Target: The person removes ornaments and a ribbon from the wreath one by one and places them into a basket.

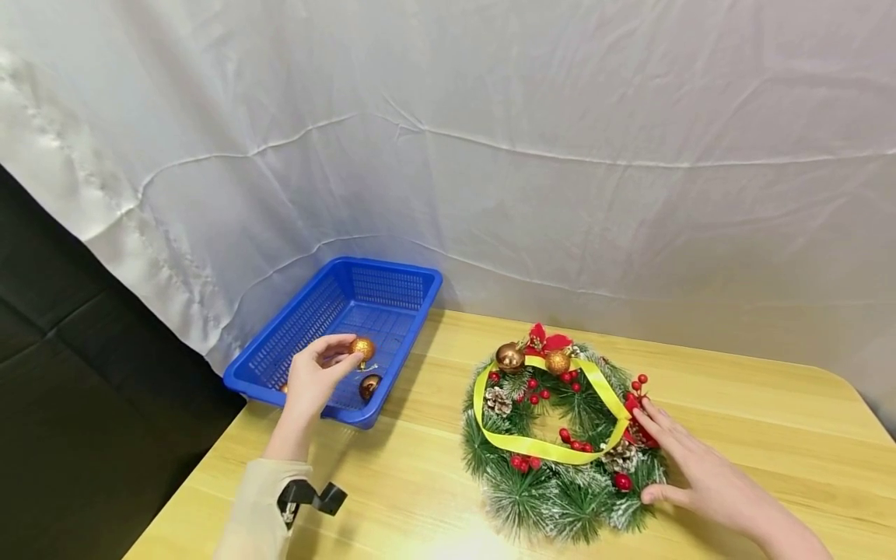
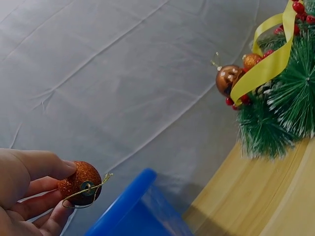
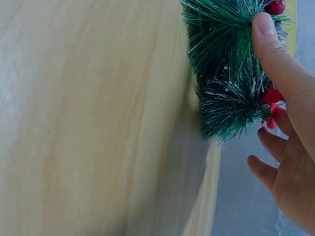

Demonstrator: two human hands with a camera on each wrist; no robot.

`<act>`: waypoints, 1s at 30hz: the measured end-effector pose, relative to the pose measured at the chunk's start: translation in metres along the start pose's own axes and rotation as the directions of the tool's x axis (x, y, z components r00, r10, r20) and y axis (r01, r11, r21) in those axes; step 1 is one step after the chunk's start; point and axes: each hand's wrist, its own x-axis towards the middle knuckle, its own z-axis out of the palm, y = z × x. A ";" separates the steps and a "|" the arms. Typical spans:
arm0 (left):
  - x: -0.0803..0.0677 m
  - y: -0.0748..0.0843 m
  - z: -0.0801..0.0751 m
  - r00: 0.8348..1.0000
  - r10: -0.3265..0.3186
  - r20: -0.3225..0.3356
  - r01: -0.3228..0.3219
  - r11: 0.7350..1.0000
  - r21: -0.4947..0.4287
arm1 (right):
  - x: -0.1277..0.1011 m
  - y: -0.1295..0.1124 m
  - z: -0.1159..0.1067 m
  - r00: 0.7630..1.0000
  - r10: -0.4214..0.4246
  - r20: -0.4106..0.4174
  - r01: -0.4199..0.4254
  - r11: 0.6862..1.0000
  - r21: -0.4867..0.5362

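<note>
My left hand (image 1: 316,375) pinches a glittery copper-gold bauble (image 2: 81,181) between thumb and fingers, above the blue basket (image 1: 241,379). A thin gold string loop hangs from its cap. Below, a shiny brown bauble (image 1: 369,386) lies in the basket. On the table, a green wreath (image 1: 521,498) carries red berries, pinecones, red flowers and a yellow ribbon (image 1: 539,449). A shiny brown bauble (image 1: 510,357) and a glittery one (image 1: 557,362) sit at its far side. My right hand (image 1: 707,474) touches the wreath's right edge with extended fingers, the thumb over the green needles.
The light wooden table (image 1: 763,404) holds the basket at its left and the wreath nearer its right. Behind it hangs a grey-white curtain (image 1: 560,155). Dark cloth (image 1: 77,365) falls at the far left. My left wrist wears a black mount (image 1: 308,495).
</note>
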 end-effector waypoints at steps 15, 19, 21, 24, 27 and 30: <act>0.025 -0.012 -0.025 0.998 -0.059 -0.024 0.062 0.986 0.155 | -0.001 0.000 0.001 1.000 -0.009 -0.006 0.009 1.000 0.003; 0.032 -0.020 -0.030 0.998 -0.058 0.009 0.053 0.961 0.270 | -0.001 0.000 0.001 1.000 -0.013 -0.010 0.013 1.000 -0.007; 0.035 -0.023 -0.032 0.998 -0.053 0.037 0.038 0.942 0.334 | -0.001 0.000 0.001 1.000 -0.012 -0.010 0.012 1.000 -0.008; 0.037 -0.025 -0.035 0.995 -0.054 0.080 0.016 0.910 0.415 | -0.001 0.000 0.001 1.000 -0.006 -0.009 0.006 1.000 0.001; 0.039 -0.027 -0.036 0.987 -0.082 0.137 0.015 0.901 0.433 | -0.001 0.001 0.002 1.000 -0.003 -0.010 0.003 1.000 0.009; 0.040 -0.028 -0.037 0.971 -0.128 0.203 0.032 0.906 0.423 | -0.001 0.001 0.002 1.000 0.002 -0.010 -0.002 1.000 0.015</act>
